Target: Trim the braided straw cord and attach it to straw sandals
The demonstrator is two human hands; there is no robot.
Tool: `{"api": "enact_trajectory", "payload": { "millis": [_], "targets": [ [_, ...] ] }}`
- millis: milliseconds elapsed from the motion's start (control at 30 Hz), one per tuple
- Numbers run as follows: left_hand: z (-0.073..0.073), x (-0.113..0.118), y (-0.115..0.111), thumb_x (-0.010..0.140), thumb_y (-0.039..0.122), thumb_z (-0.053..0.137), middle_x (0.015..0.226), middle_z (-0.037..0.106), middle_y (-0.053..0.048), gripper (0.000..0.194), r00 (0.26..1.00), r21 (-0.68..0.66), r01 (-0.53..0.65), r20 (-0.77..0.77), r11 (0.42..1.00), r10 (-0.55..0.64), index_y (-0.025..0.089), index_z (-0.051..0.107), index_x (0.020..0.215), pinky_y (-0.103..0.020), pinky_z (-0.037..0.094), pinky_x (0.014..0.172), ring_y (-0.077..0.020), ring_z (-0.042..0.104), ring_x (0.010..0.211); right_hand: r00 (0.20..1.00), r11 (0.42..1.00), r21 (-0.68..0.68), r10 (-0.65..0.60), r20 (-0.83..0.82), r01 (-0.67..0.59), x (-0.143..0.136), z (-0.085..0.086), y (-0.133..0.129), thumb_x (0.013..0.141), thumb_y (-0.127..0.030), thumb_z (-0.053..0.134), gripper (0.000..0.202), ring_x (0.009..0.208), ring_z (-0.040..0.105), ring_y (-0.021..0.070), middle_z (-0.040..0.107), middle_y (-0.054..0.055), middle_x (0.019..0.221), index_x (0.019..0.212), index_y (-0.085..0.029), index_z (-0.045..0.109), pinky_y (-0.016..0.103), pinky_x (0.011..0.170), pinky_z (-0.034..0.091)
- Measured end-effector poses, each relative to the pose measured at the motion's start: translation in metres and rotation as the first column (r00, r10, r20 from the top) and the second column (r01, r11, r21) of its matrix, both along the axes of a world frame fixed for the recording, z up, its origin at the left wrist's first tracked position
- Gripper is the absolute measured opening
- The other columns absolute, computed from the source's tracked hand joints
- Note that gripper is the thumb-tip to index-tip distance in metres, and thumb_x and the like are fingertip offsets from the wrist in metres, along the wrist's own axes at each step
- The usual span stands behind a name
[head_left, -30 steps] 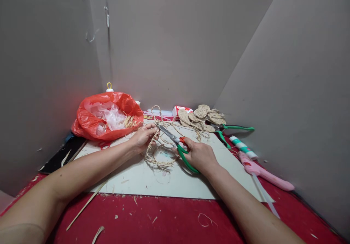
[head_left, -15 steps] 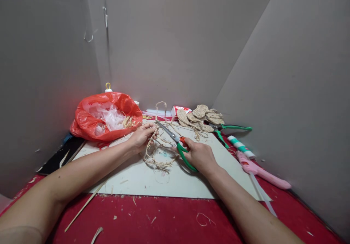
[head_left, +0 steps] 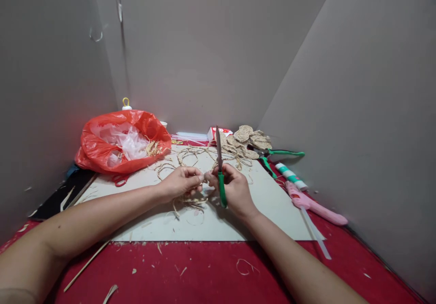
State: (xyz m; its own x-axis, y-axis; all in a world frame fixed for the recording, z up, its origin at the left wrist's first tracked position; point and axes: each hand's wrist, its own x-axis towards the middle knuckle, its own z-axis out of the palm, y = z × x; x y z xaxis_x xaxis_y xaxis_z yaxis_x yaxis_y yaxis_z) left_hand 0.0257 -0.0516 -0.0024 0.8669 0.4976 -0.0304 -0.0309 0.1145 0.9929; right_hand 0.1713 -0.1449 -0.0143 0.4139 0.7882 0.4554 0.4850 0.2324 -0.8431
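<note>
Over the white board (head_left: pixel 272 213), my left hand (head_left: pixel 185 181) pinches an end of the twisted straw cord (head_left: pixel 189 199). Fingertips of my right hand (head_left: pixel 235 188) meet those of the left at the cord. My right hand also holds the green-handled scissors (head_left: pixel 220 167), blades upright and looking closed. Loops of cord lie on the board beyond and below the hands. What exactly sits between the fingertips is too small to make out.
A red plastic bag (head_left: pixel 88 142) with straw stands back left. Woven oval pieces (head_left: pixel 244 133), a red and white box (head_left: pixel 211 134) and green-handled pliers (head_left: pixel 286 152) are back right. A pink glue gun (head_left: pixel 316 206) lies right, by a striped roll (head_left: pixel 291 176).
The scissors have swung from pointing at the cord to upright. My right hand has come left to meet the left hand. The view has shifted slightly.
</note>
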Motion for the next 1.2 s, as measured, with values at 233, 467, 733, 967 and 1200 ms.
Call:
{"api": "enact_trajectory", "payload": {
  "millis": [233, 467, 733, 967, 1200],
  "targets": [
    [-0.002, 0.0, -0.002, 0.069, 0.043, 0.072, 0.066, 0.064, -0.002, 0.033, 0.999, -0.028, 0.049, -0.015, 0.998, -0.049, 0.013, 0.063, 0.078, -0.017, 0.031, 0.04, -0.004, 0.045, 0.042, 0.969, 0.999, 0.035, -0.027, -0.245, 0.037, 0.008, 0.005, 0.002, 0.063, -0.036, 0.074, 0.03, 0.051, 0.049, 0.0104, 0.052, -0.005, 0.059, 0.073, -0.02, 0.051, 0.023, 0.05, 0.041],
    [0.005, -0.001, 0.0, 0.067, 0.042, 0.073, 0.062, 0.064, -0.002, 0.031, 0.996, -0.015, 0.063, -0.066, 0.998, -0.064, 0.013, 0.065, 0.076, -0.016, 0.03, 0.039, -0.0047, 0.046, 0.041, 0.934, 0.996, 0.033, -0.071, -0.349, 0.088, 0.007, 0.018, 0.0, 0.058, -0.041, 0.076, 0.037, 0.047, 0.051, 0.0101, 0.053, -0.005, 0.056, 0.07, -0.02, 0.048, 0.023, 0.047, 0.042],
    [0.008, -0.002, 0.001, 0.066, 0.042, 0.073, 0.042, 0.052, 0.003, 0.03, 0.983, -0.015, 0.095, -0.155, 0.995, -0.096, 0.014, 0.065, 0.073, -0.017, 0.019, 0.034, -0.0035, 0.032, 0.03, 0.945, 0.997, 0.04, -0.046, -0.324, 0.062, 0.005, 0.017, -0.001, 0.058, -0.044, 0.077, 0.039, 0.047, 0.053, 0.0106, 0.054, -0.004, 0.057, 0.07, -0.02, 0.049, 0.024, 0.048, 0.044],
    [0.005, -0.002, 0.0, 0.069, 0.044, 0.07, 0.039, 0.045, 0.007, 0.031, 0.996, 0.033, 0.018, -0.084, 0.999, -0.015, 0.016, 0.068, 0.082, -0.018, 0.018, 0.036, -0.0039, 0.029, 0.033, 0.963, 0.999, -0.031, 0.003, -0.27, -0.012, 0.012, 0.01, 0.0, 0.063, -0.05, 0.073, 0.039, 0.045, 0.046, 0.0103, 0.05, -0.005, 0.052, 0.072, -0.02, 0.049, 0.022, 0.044, 0.037],
    [0.005, 0.0, 0.015, 0.072, 0.036, 0.068, 0.066, 0.063, -0.001, 0.024, 0.983, -0.044, -0.155, 0.097, 0.987, 0.158, 0.014, 0.063, 0.078, -0.017, 0.023, 0.037, -0.0021, 0.036, 0.036, 0.997, 0.993, -0.114, -0.043, -0.07, 0.034, 0.022, 0.005, 0.0, 0.07, -0.055, 0.065, 0.038, 0.047, 0.039, 0.0101, 0.043, -0.006, 0.054, 0.075, -0.02, 0.049, 0.023, 0.045, 0.033]
  ]
}}
